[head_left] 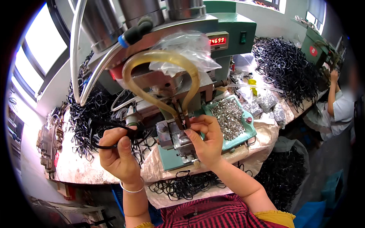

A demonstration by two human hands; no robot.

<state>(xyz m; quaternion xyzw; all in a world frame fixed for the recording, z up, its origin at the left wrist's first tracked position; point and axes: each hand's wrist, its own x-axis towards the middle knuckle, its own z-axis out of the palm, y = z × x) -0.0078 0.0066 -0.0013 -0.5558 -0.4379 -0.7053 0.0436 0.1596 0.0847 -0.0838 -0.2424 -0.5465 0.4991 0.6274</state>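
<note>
Head view: A worker's left hand (121,155) pinched a black cord (92,133) between thumb and fingers, just left of the press (237,36), near its metal block (181,140). The right hand (210,143) curled in at the front of the press, thumb and fingertips beside the block; whether they grasped anything could not be told. A green tray (236,143) of metal bits (228,118) lay right of the press, a black heap (283,68) farther right; another person (339,108) was well right of the press.

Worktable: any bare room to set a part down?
Front-left tabletop, left of the left hand, between black loops and front edge; tan sheet right of the green tray. Crowded: bags behind that sheet, loop heap back right.
</note>
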